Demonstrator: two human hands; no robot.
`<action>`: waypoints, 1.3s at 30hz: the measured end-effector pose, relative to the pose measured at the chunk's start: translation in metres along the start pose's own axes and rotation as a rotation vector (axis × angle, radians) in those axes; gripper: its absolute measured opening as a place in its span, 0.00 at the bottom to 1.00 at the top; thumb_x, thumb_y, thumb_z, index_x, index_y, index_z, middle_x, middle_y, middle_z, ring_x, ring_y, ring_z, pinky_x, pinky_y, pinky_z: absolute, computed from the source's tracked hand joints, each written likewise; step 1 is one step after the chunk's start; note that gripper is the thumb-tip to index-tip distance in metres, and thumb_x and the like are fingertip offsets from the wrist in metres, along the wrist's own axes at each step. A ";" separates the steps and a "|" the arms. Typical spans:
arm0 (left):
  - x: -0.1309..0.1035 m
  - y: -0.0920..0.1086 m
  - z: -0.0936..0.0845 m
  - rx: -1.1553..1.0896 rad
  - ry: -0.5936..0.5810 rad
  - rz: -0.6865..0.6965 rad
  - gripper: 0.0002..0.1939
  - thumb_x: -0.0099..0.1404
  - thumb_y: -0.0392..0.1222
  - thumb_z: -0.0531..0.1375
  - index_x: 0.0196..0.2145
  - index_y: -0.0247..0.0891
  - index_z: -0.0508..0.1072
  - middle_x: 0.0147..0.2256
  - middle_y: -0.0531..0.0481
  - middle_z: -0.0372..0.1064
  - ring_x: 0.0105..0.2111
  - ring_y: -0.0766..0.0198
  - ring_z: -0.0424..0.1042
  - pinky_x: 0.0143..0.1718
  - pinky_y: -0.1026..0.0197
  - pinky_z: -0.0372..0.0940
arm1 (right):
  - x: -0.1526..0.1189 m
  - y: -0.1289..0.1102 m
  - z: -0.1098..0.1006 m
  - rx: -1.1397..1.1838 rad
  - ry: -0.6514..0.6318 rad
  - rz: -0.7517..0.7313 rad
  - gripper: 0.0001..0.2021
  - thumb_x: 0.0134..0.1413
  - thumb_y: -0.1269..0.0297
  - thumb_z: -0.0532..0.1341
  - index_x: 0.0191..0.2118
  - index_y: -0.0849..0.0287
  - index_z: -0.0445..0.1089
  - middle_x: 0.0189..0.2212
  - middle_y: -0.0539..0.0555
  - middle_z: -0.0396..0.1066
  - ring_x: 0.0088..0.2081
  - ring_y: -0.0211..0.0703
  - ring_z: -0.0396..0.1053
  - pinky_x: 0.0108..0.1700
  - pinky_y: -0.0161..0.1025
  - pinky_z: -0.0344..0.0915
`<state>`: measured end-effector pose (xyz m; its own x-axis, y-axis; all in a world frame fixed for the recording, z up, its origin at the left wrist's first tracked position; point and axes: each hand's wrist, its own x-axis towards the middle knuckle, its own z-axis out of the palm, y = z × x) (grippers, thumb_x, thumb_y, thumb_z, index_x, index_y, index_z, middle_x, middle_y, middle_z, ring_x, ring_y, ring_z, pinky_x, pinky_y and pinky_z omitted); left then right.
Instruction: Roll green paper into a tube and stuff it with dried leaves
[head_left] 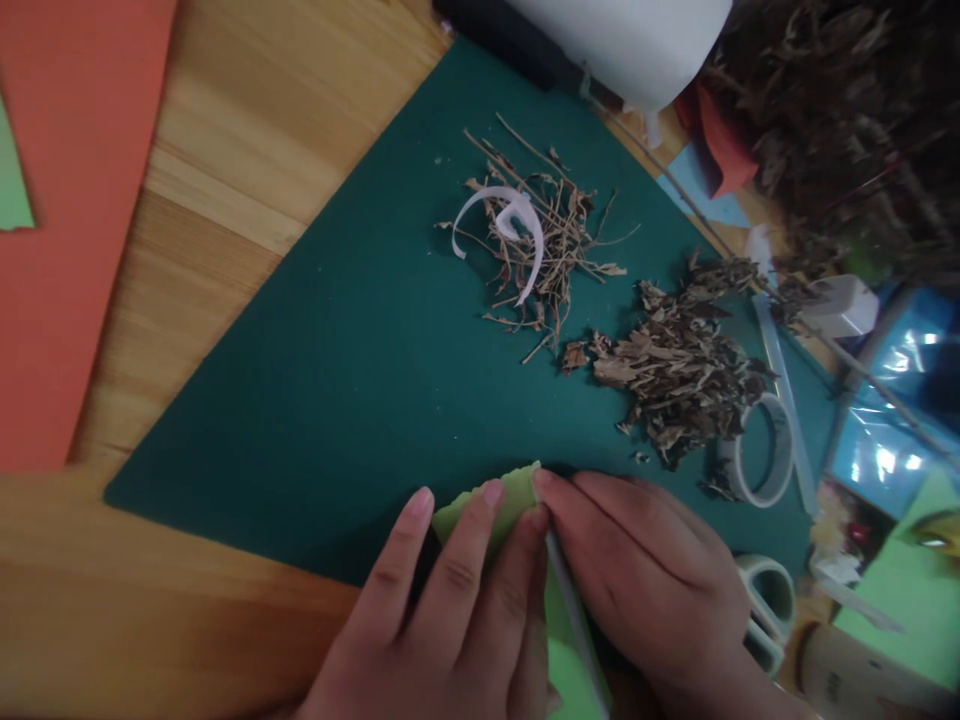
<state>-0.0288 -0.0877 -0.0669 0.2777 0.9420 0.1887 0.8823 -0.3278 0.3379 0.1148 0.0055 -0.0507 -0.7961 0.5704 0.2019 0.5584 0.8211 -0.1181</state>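
Observation:
A light green sheet of paper (566,640) lies at the lower middle, with a whitish strip (571,590) along its right edge. My left hand (442,620) rests over the paper, fingers stretched out and spread, the fingertips pressing near its upper edge. My right hand (645,570) is closed, pinching the paper's top corner where the strip ends. The two hands nearly touch there, and they hide much of the sheet. Scissors with pale handles (766,610) lie just right of my right hand, partly covered by it.
The green cutting mat (322,370) lies on a wooden table (225,170). On it are thin dry stems (555,230) with a curled white strip (538,250), crumbled dry leaves (675,370) and a tape roll (785,455). Orange paper (82,250) is at left; a white cylinder (637,40) stands above.

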 end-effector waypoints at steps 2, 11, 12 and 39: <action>0.000 0.000 0.000 -0.006 0.010 0.006 0.17 0.60 0.46 0.49 0.43 0.41 0.70 0.50 0.54 0.64 0.51 0.54 0.57 0.57 0.48 0.39 | -0.001 0.000 0.000 0.003 -0.001 0.002 0.08 0.54 0.75 0.53 0.36 0.59 0.68 0.28 0.50 0.70 0.26 0.36 0.66 0.28 0.35 0.65; 0.002 -0.001 0.001 0.010 0.015 0.038 0.16 0.60 0.45 0.50 0.42 0.40 0.70 0.49 0.52 0.65 0.51 0.53 0.57 0.57 0.46 0.39 | -0.002 0.000 0.002 0.004 0.000 0.007 0.08 0.54 0.74 0.53 0.37 0.59 0.67 0.29 0.50 0.69 0.27 0.36 0.66 0.29 0.36 0.64; 0.002 -0.001 0.001 0.010 0.017 0.036 0.16 0.60 0.45 0.50 0.42 0.40 0.70 0.49 0.52 0.65 0.51 0.53 0.57 0.57 0.46 0.39 | -0.002 0.000 0.002 0.005 0.001 0.005 0.08 0.54 0.74 0.53 0.37 0.60 0.67 0.29 0.50 0.69 0.27 0.36 0.66 0.29 0.36 0.64; 0.001 -0.001 0.002 0.020 0.017 0.047 0.16 0.59 0.45 0.51 0.42 0.39 0.70 0.49 0.51 0.64 0.51 0.52 0.57 0.57 0.45 0.39 | 0.000 -0.001 0.002 0.019 -0.012 0.006 0.08 0.55 0.73 0.51 0.37 0.59 0.67 0.29 0.49 0.68 0.27 0.36 0.64 0.30 0.35 0.63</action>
<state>-0.0289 -0.0866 -0.0689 0.3126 0.9242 0.2194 0.8758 -0.3699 0.3100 0.1136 0.0049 -0.0522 -0.7954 0.5758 0.1892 0.5590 0.8176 -0.1381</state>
